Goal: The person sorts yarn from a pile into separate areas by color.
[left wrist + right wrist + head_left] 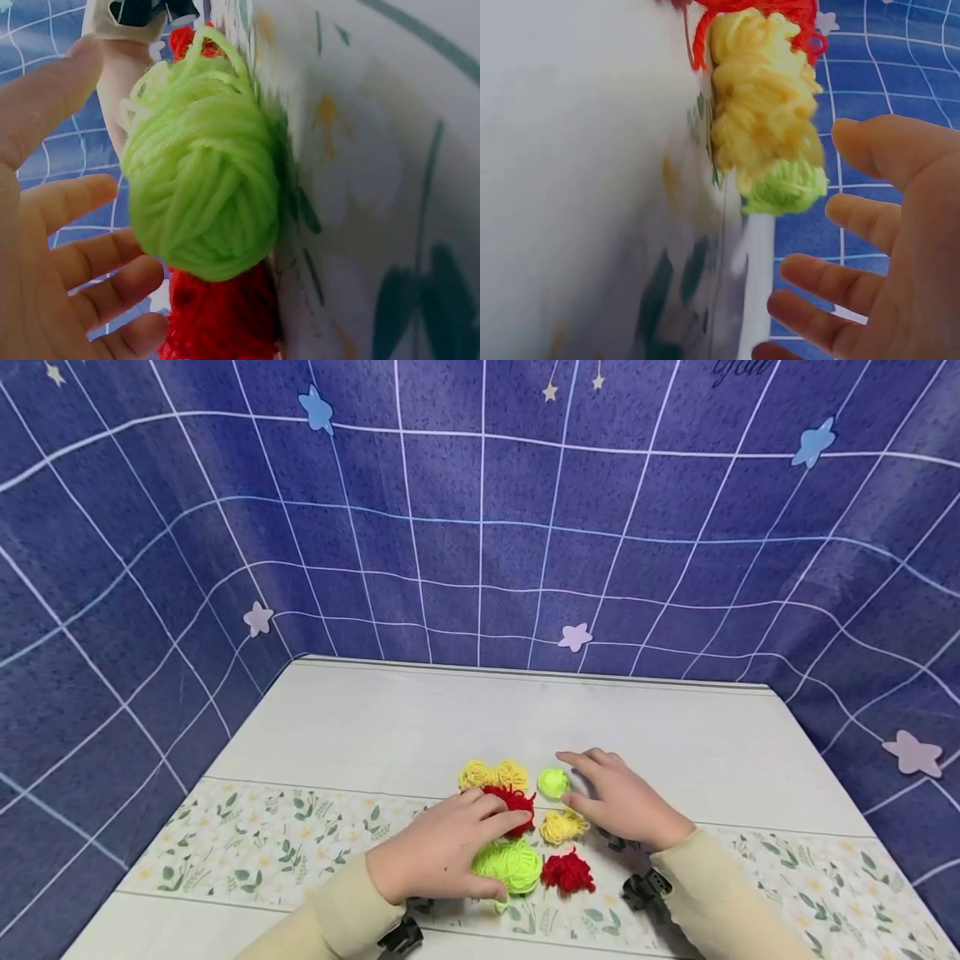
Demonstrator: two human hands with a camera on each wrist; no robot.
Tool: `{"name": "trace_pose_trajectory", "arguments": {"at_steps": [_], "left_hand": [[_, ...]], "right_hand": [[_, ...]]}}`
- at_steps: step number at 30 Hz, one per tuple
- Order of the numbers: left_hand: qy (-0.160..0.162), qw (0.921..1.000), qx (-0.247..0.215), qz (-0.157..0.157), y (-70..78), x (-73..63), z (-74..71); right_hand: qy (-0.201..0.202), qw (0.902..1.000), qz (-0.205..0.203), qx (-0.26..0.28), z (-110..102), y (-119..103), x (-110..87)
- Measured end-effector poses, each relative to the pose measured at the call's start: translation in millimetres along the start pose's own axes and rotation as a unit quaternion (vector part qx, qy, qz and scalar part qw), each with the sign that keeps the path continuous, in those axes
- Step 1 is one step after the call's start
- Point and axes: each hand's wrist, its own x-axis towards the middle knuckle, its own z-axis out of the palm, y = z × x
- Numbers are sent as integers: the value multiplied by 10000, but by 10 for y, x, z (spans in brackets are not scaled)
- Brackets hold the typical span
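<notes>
My left hand (450, 843) is spread over a large lime-green yarn ball (517, 865), fingers apart and not curled round it. Beyond that ball lies a larger red yarn bundle (517, 810), partly hidden by the left fingers. In the left wrist view the green ball (206, 180) stands before the spread fingers (105, 259). My right hand (626, 797) hovers with parted fingers beside a small bright-green yarn ball (553, 783) and a small yellow yarn bundle (562, 827). The right wrist view shows the yellow bundle (765, 97) apart from the fingers.
A yellow yarn bundle (493, 774) with two rounded lobes lies behind the larger red one. A small red yarn bundle (568, 871) sits right of the large green ball. A floral strip (300, 827) crosses the white table (420, 718); a blue grid-patterned curtain (510, 560) surrounds it.
</notes>
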Motion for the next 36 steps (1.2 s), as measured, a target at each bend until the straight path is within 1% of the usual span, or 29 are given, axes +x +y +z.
{"name": "trace_pose_trajectory", "arguments": {"at_steps": [3,8,9,14,19,22,26,31,36], "left_hand": [[-201,9997,-145,43,5,7,26],[-625,9972,-407,-46,6,2,67],[-663,9969,-412,-57,5,0,73],[-596,9980,-209,44,7,5,98],[-612,9979,-213,45,8,15,128],[-574,9981,-215,71,5,10,147],[-567,9981,-212,65,2,8,161],[-551,9983,-178,71,-4,6,159],[-576,9982,-167,7,0,-1,163]], "right_hand": [[-268,9995,146,114,38,-8,53],[-564,9977,317,201,81,-22,130],[-606,9973,340,225,89,-25,145],[-751,9963,386,183,135,-23,202],[-726,9969,267,126,162,-7,220],[-710,9969,303,183,150,2,211],[-585,9974,367,191,108,58,169],[-388,9980,354,353,-34,187,42],[-148,9975,468,515,-212,374,-163]]}}
